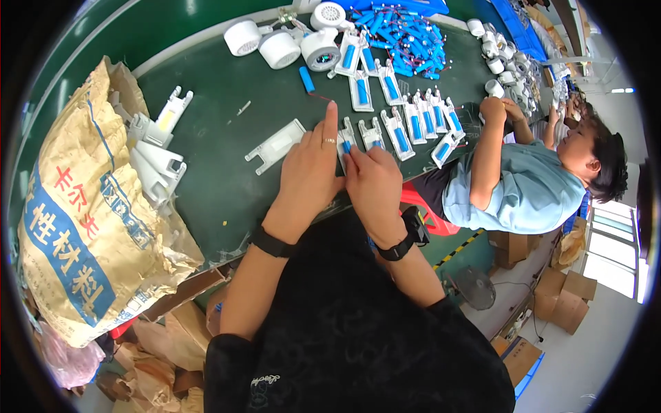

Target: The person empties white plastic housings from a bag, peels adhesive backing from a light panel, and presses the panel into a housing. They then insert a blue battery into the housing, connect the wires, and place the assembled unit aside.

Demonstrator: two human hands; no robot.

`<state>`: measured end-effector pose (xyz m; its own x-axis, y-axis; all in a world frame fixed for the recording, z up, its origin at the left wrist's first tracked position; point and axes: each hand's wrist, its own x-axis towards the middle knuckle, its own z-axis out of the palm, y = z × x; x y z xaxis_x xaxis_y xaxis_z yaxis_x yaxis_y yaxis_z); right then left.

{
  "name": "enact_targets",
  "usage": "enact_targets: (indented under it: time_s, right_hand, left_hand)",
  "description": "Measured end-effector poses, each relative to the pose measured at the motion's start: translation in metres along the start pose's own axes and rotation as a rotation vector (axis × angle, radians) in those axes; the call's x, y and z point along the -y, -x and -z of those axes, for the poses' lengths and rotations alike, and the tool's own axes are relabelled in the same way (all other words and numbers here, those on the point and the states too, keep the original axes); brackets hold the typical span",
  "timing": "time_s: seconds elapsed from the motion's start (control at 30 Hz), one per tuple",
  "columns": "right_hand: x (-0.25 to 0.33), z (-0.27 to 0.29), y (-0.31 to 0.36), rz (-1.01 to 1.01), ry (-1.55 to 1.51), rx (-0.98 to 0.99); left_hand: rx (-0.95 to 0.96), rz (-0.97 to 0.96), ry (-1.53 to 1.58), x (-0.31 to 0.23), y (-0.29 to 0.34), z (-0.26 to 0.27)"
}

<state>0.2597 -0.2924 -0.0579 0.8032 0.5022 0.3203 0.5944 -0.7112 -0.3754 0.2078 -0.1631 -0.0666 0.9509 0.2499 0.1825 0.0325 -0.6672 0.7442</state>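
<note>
My left hand point(310, 165) lies along the left side of a white plastic housing point(345, 126), its index finger stretched out and the others curled under. The thumb is by the housing's near end, mostly hidden. Pressed close from the right, my right hand point(375, 182) has its fingers closed at the same housing, over a blue cylindrical battery cell point(347, 146). Beyond my left fingertip lies a loose blue battery cell point(306, 80) with a thin red wire. Left of my left hand, a bare white housing point(277, 146) rests on the dark green table.
Right of my hands stand rows of white housings with blue cells point(397, 134). Behind them are a heap of blue cells point(406, 41) and round white fan heads point(279, 49). A paper sack point(76, 206) with white parts is at left; a co-worker point(516, 179) sits at right.
</note>
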Motion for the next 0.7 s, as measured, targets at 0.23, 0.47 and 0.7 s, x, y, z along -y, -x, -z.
enact_targets:
  time_s: [0.23,0.47,0.7]
  right_hand:
    - [0.001,-0.005,-0.006,0.083,0.118,0.007]
    - [-0.009,0.015,0.005,0.038,-0.074,-0.035]
    - [0.018,0.060,-0.022,0.212,-0.319,-0.046]
  left_hand:
    - [-0.028,-0.033,-0.035,0.000,0.002,0.006]
    - [-0.139,0.106,-0.252,-0.018,0.049,0.104]
    - [-0.102,0.123,-0.376,0.021,0.032,0.099]
